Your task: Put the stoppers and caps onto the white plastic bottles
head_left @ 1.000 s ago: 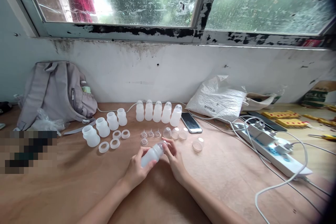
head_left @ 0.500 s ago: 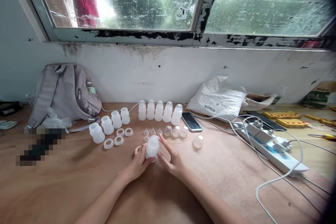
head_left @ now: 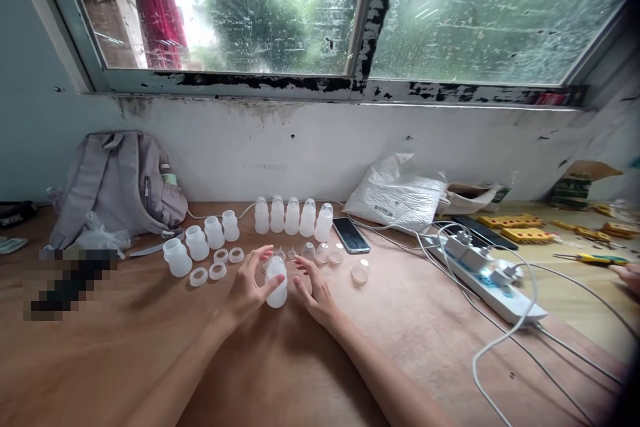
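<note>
Bottle (head_left: 276, 281) | upright in L hand (head_left: 249, 288) | R hand (head_left: 314, 291) beside | no label

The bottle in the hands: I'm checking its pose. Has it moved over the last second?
Yes. The bottle, earlier lying tilted, now stands upright beside the loose rings.

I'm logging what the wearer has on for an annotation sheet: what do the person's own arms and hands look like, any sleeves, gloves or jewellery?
Both arms enter from the bottom edge, bare up to where the picture cuts them off: no sleeve shows. The left hand and right hand wear no gloves. No ring, watch or bracelet can be seen on fingers or wrists, and no markings show. Nails look short and unpainted, though they are small in view.
</note>
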The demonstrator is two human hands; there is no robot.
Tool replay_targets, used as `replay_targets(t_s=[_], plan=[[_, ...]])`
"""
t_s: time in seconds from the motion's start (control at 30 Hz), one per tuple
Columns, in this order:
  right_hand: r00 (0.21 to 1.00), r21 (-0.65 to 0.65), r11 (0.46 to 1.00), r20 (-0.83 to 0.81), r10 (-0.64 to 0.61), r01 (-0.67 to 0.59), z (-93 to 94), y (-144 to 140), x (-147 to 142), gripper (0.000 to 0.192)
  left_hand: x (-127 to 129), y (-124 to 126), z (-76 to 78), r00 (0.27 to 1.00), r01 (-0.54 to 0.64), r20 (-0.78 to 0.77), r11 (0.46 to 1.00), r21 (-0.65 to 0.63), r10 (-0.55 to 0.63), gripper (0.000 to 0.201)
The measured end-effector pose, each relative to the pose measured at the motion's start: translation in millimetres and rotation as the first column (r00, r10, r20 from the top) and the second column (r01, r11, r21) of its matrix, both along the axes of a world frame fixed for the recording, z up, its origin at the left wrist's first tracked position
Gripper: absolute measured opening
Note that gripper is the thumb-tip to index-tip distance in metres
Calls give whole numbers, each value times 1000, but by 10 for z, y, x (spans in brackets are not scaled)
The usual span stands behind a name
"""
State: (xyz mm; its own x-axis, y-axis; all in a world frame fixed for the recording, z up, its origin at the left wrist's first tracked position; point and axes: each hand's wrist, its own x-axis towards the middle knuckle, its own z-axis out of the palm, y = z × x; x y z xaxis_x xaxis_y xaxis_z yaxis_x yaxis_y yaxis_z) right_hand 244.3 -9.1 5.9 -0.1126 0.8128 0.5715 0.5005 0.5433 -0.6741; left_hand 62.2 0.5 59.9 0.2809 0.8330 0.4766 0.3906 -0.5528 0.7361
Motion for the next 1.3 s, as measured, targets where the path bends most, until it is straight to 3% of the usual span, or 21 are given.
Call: replay_targets(t_s=[0.1, 0.2, 0.37, 0.47, 0.67, 0.93, 1.13, 1.23, 1.3], plan=[[1000, -18, 1000, 3, -10, 10, 8, -10, -13, 36, 7, 40, 234, 995, 4, -95, 1000, -4, -4, 29], [999, -20, 999, 3, -35, 35, 3, -13, -18, 33, -46, 211, 470, 988, -62, -138, 997, 41, 68, 30], [999, -11, 1000, 36, -27, 27, 12, -12, -9, 32, -239, 820, 866, 943, -164, -276, 982, 95, 184, 33], [997, -34, 999, 81, 4, -1, 25, -22, -15, 31, -336, 1229, 954, 881, -228, -409, 971, 73, 238, 36], [993, -60, 998, 120, 17, -10, 12, -30, -45, 29, -384, 1729, 728, 822, -326, -472, 943, 68, 318, 36], [988, -57, 998, 155, 8, 1, 4, -26, -38, 28, -348, 1899, 447, 780, -371, -520, 926, 62, 348, 37], [987, -62, 998, 158, 0, 10, -12, -13, -45, 28, -359, 1849, 398, 780, -362, -499, 923, 130, 377, 51], [984, -81, 997, 179, 2, 13, -14, -9, -48, 26, -354, 1664, 324, 792, -337, -464, 918, 211, 397, 58], [978, -88, 996, 210, 2, 17, -15, -12, -52, 25, -376, 1476, 198, 802, -307, -444, 912, 271, 401, 53]])
